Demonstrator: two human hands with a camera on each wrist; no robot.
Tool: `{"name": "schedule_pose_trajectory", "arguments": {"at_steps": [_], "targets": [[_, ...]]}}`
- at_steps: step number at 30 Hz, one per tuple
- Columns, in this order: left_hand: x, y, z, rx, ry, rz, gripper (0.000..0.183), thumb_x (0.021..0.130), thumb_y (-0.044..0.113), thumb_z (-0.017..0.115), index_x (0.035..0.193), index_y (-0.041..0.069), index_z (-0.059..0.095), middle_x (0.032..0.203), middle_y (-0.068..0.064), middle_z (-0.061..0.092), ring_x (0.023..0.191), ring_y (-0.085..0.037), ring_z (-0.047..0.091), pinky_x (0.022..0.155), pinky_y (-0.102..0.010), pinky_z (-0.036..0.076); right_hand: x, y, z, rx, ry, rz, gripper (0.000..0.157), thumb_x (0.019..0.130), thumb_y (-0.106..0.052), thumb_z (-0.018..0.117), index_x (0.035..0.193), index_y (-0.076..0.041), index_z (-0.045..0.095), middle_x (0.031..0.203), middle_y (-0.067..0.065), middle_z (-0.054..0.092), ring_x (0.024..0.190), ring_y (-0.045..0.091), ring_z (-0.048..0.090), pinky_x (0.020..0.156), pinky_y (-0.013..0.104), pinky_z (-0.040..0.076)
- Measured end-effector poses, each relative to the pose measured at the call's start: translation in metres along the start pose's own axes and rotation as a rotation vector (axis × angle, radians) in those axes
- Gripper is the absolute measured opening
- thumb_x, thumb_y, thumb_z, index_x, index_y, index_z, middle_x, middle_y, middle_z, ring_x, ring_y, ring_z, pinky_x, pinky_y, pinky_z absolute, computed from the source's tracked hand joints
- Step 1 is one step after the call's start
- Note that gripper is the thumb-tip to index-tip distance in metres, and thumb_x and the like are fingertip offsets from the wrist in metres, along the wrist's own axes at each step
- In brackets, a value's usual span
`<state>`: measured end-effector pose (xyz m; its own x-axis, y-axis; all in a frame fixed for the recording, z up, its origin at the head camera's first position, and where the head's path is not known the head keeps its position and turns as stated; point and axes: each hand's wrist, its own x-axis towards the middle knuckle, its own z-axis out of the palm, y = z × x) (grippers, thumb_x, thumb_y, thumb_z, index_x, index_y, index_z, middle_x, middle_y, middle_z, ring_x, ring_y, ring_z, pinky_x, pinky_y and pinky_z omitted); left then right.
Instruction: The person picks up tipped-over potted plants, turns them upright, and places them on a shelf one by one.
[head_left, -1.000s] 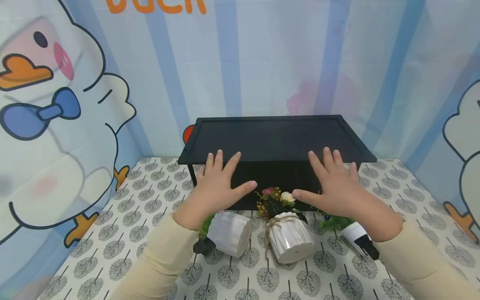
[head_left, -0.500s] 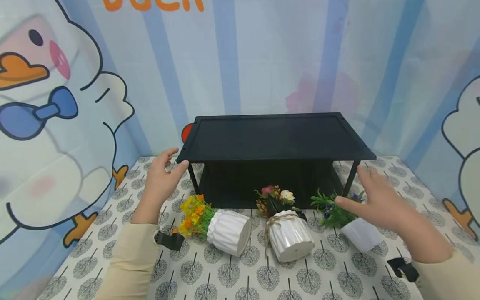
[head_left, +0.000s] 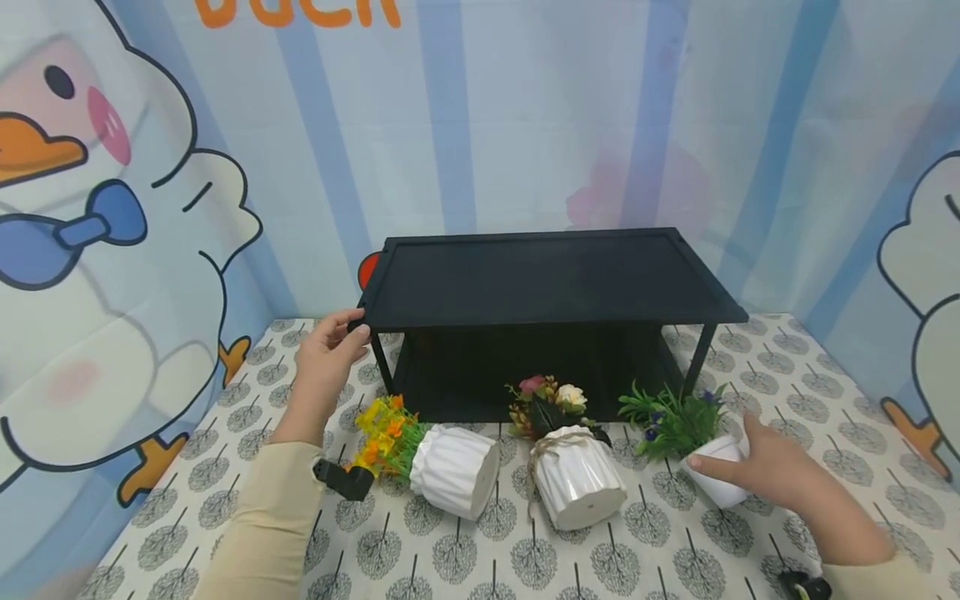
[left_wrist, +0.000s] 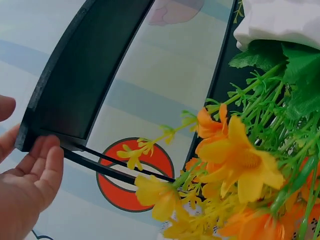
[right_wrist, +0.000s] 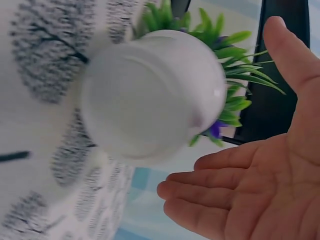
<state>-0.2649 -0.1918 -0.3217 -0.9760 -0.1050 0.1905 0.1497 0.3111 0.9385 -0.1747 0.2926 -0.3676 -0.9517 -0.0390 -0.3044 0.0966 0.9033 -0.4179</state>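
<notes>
My left hand (head_left: 326, 358) pinches the front left corner of a black two-tier shelf (head_left: 551, 283), thumb on one side of the edge and fingers on the other. In the left wrist view, the fingers (left_wrist: 47, 162) wrap that corner. My right hand (head_left: 780, 467) is spread beside a small white pot (head_left: 722, 475) with green leaves and purple flowers (head_left: 671, 421), lying on its side. In the right wrist view, the palm (right_wrist: 260, 190) faces the pot, fingers straight, with a gap between them and it.
A ribbed white pot (head_left: 455, 471) with yellow and orange flowers (head_left: 386, 433) lies on its side at the left. Another white pot (head_left: 577, 479), with twine and roses, lies in the middle. A tree-patterned cloth (head_left: 420, 558) covers the table; a duck-print curtain (head_left: 510, 125) hangs behind.
Both hands have moved apart from in front of the shelf. The left has taken hold of the shelf's front left corner; the right has come down beside the small potted plant.
</notes>
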Motion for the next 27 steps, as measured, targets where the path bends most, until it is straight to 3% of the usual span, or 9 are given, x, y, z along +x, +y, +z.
{"name": "schedule_pose_trajectory", "arguments": {"at_steps": [4,7,15,20,27], "targets": [[0.005,0.000,0.005,-0.086,0.027,-0.024,0.041,0.096,0.025,0.051,0.133,0.008,0.047,0.120,-0.015,0.048,0.112,-0.028,0.054,0.098,-0.031,0.047,0.001,0.005,0.008,0.040,0.005,0.038,0.115,0.079,-0.063,0.059,0.129,0.030,0.012,0.114,0.046,0.042,0.089,0.048,0.055,0.068,0.049,0.052],[0.009,0.001,0.008,-0.151,0.060,-0.047,0.037,0.096,0.023,0.052,0.130,0.008,0.050,0.115,-0.010,0.051,0.106,-0.024,0.056,0.096,-0.030,0.048,0.001,0.007,0.014,0.068,0.033,0.047,0.109,0.076,-0.059,0.065,0.124,0.029,0.024,0.094,0.035,0.053,0.074,0.031,0.057,0.057,0.038,0.051],[0.012,0.001,0.012,-0.250,0.130,-0.104,0.031,0.095,0.020,0.053,0.123,0.007,0.054,0.102,-0.001,0.052,0.089,-0.012,0.059,0.091,-0.028,0.051,0.005,0.015,0.024,0.079,0.077,0.027,0.096,0.075,-0.053,0.070,0.113,0.029,0.036,0.088,0.027,0.057,0.073,0.029,0.057,0.057,0.039,0.051],[0.013,0.000,0.013,-0.274,0.145,-0.103,0.029,0.095,0.019,0.054,0.122,0.007,0.054,0.101,0.000,0.051,0.087,-0.011,0.058,0.088,-0.026,0.051,0.007,0.016,0.027,0.088,0.118,0.018,0.085,0.074,-0.049,0.072,0.108,0.024,0.044,0.085,0.022,0.059,0.071,0.027,0.057,0.056,0.038,0.050],[0.016,-0.003,0.015,-0.306,0.165,-0.095,0.028,0.094,0.019,0.056,0.119,0.007,0.056,0.101,0.000,0.052,0.085,-0.010,0.059,0.085,-0.023,0.052,0.008,0.017,0.031,0.088,0.143,0.013,0.080,0.075,-0.046,0.071,0.108,0.022,0.046,0.084,0.020,0.059,0.070,0.026,0.057,0.055,0.037,0.049]]}}
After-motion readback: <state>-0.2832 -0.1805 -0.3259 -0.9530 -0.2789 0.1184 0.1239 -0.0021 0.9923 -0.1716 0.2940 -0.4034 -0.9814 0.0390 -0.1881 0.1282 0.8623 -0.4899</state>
